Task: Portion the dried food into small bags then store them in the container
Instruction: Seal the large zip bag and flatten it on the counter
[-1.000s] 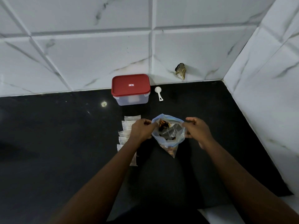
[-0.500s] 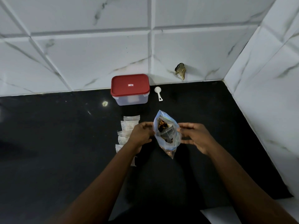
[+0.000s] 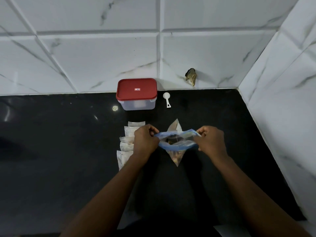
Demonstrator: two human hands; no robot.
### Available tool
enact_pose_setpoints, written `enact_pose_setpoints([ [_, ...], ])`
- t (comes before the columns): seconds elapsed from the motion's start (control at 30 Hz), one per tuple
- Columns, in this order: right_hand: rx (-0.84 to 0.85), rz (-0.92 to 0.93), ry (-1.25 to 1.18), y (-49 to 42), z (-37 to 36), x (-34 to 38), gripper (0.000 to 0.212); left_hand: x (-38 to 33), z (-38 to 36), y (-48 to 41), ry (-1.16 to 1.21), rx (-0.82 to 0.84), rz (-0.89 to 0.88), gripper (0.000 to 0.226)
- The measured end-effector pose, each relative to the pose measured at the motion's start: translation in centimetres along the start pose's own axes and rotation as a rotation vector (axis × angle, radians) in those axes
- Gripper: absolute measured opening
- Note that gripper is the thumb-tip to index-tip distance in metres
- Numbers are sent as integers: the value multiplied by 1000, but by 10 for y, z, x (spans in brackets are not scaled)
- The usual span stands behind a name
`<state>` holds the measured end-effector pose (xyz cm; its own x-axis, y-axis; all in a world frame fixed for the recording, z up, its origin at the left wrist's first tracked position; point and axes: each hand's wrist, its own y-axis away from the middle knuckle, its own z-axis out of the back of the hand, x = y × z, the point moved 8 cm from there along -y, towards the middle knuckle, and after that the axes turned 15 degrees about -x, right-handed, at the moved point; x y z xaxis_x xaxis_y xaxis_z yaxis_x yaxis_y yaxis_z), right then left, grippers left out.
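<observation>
Since the stock has to be reached from the top, both hands are on the mouth of the big bag.

Head view:
- Left hand [image 3: 145, 141] pinches the left end of the zip bag [image 3: 177, 134] at its blue rim, and the right hand [image 3: 211, 142] pinches the right end. The fingers [image 3: 153, 132] of both hands are curled and clamped on the plastic.
- The rim is drawn apart, so the mouth gapes between the fingers.
- The bag hangs below the fingers with one corner pointing toward the person. The dried food [image 3: 176, 155] has settled into that corner. I cannot tell if the corner touches the bench [image 3: 51, 151].
- The small bags [image 3: 127, 146] lie in an overlapping row on the bench, just outside the left fingers and partly under that wrist. It is unclear whether they are filled.
- The container [image 3: 136, 105] sits beyond the left fingers by the wall, with its red lid [image 3: 136, 89] on. A white scoop [image 3: 166, 98] lies just beside it, beyond the gap between the fingers.

Judgement:
- This is an early step. The stock bag is being opened, the scoop is untouched and storing has not begun.
- The layout puts empties, scoop and tub all near the hands.
- One hand must let go to take the scoop. The limp bag may then slump and spill.
</observation>
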<state>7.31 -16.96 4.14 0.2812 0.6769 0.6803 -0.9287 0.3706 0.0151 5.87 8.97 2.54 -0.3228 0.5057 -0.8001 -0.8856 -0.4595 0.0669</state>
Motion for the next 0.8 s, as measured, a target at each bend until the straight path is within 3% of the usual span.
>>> enact_pose_setpoints([
  [0.07,94,-19,-15,-1,-5,-1,11,1,-2,1,27,-23,36,16],
  [0.13,255,-168,-132,1,-12,-6,6,6,-9,3,47,14,115,11],
  [0.2,372,-333,-291,4,-17,-9,18,10,-14,4,70,67,191,8],
  [0.27,425,-482,-450,5,-19,-11,32,11,-21,9,199,136,317,6],
  [0.37,475,-578,-572,4,-22,-10,31,8,-28,18,454,219,521,14],
  [0.5,393,-418,-509,-5,-16,-6,22,6,-24,13,354,193,445,15],
  [0.57,177,-216,-331,-18,-1,-8,12,8,-16,7,282,117,365,19],
  [0.63,-65,96,-70,-27,15,1,14,6,-6,-1,181,19,240,21],
  [0.7,-157,273,64,-21,18,10,21,-2,-2,-4,92,-16,119,22],
  [0.8,-111,219,-23,-19,12,8,24,-13,-7,-6,37,31,35,19],
])
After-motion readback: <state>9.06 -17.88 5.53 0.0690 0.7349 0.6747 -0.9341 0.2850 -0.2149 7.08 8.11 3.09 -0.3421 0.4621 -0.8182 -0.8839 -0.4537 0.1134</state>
